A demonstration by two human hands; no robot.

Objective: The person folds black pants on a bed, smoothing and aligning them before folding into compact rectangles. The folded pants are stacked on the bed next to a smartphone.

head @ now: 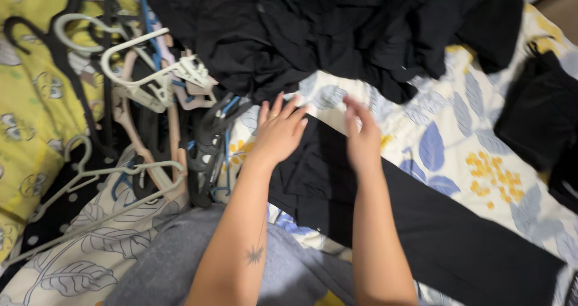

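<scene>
Both hands are lying flat on a long black fabric garment [421,221] spread over the bed. The left hand [280,131] is pressing palm down on the folded upper end of the cloth, fingers stretched out and slightly fanned, gripping nothing. The right hand [362,138] is resting just beside it, blurred by motion, fingers extended and together, palm toward the fabric; it seems to be closed around nothing either, only touching the surface. The two hands are sitting near each other at the same end of the garment, the left one nearer its outer edge.

From the hands, the garment's long axis is running down and to the right, toward the lower right corner of the view, so most of its length is lying on the right hand's side. Its near end appears doubled over in layers under the palms.

Beyond the fingertips, a heap of crumpled black clothes [337,29] is piling across the top of the bed, close to the hands but not touching them. To the left, a tangle of white, pink, black and blue plastic hangers [156,101] is lying loose. At the far right another folded black piece [539,113] is sitting apart. Underneath everything, a white bedsheet printed with blue leaves and yellow flowers [469,161] is showing.
</scene>
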